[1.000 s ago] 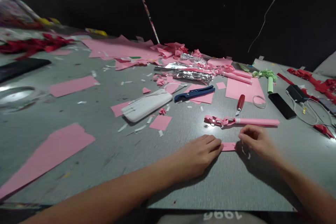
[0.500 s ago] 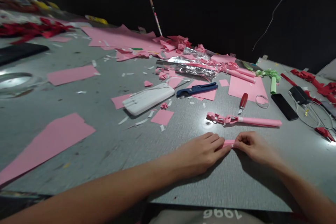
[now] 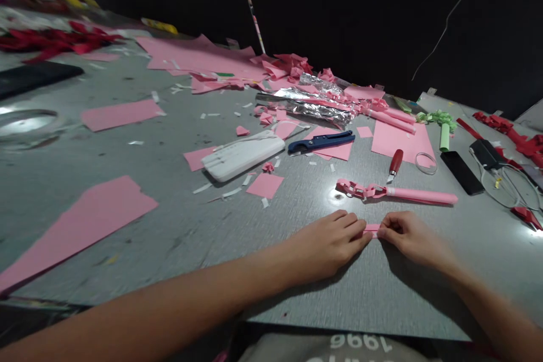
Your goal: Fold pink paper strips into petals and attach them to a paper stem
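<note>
A small pink paper strip (image 3: 372,227) lies on the grey table close to my body. My left hand (image 3: 333,240) presses its left end down, fingers together. At its right end my right hand (image 3: 403,233) is closed in a pinch, with thumb and forefinger on the strip. A small whitish patch shows along the near edge between both hands; I cannot tell what it is. Just beyond lies a rolled pink paper tube (image 3: 422,195), joined on its left to a pink paper chain (image 3: 360,190). A red-handled knife (image 3: 396,165) rests behind the tube.
Farther back lie a blue-handled cutter (image 3: 321,142), a white slab-like object (image 3: 244,155), pink sheets (image 3: 203,56) and crumpled foil (image 3: 322,110). On the right are a black phone (image 3: 461,172), a cable (image 3: 503,192) and a green paper roll (image 3: 444,137).
My right hand has come down and left from above the strip's right end and now pinches it. My left hand still presses the strip. The view has shifted slightly.
</note>
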